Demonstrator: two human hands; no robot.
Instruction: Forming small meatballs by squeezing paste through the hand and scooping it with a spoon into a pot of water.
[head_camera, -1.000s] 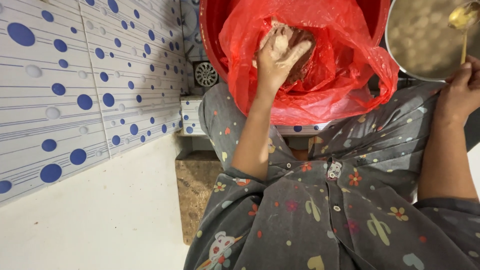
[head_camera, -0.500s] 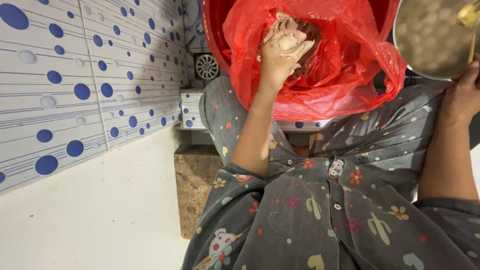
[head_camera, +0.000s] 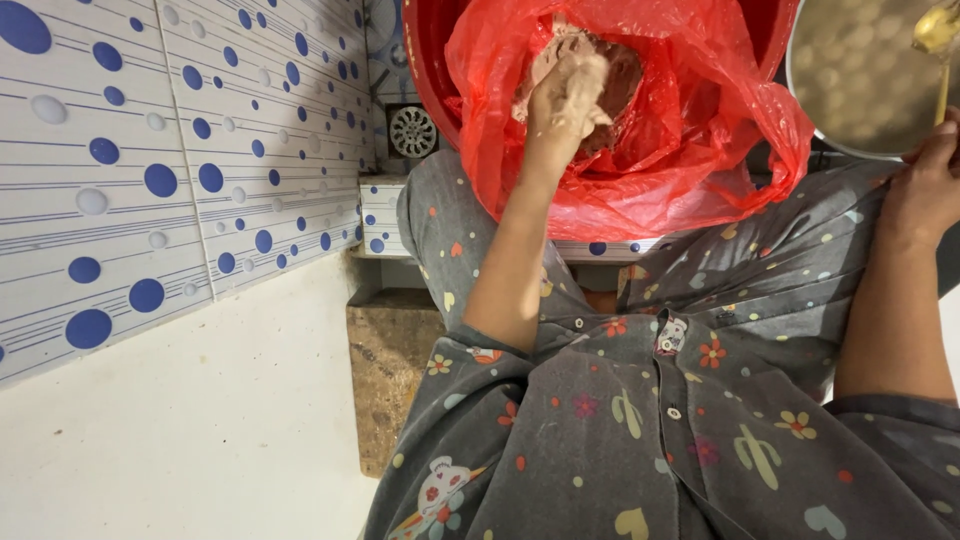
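Observation:
My left hand (head_camera: 568, 95), dusted with pale paste, reaches into a red plastic bag (head_camera: 700, 150) that lines a red tub (head_camera: 430, 60). Its fingers are curled into a brown doughy lump (head_camera: 625, 70) inside the bag. At the right edge of the view my right hand (head_camera: 925, 185) rests against the rim of a round metal pot (head_camera: 860, 70). Its fingers are closed around the thin handle of a golden spoon (head_camera: 940, 35) that lies in the pot. The pot's contents are blurred.
My lap in a grey patterned garment (head_camera: 650, 400) fills the lower frame. A tiled wall with blue dots (head_camera: 170, 170) stands on the left above a pale floor (head_camera: 180, 440). A round floor drain (head_camera: 412, 130) and a brown stone slab (head_camera: 385, 370) lie near my knee.
My left hand has pushed a little deeper into the bag and turned on the brown lump. My right hand stays at the pot's rim.

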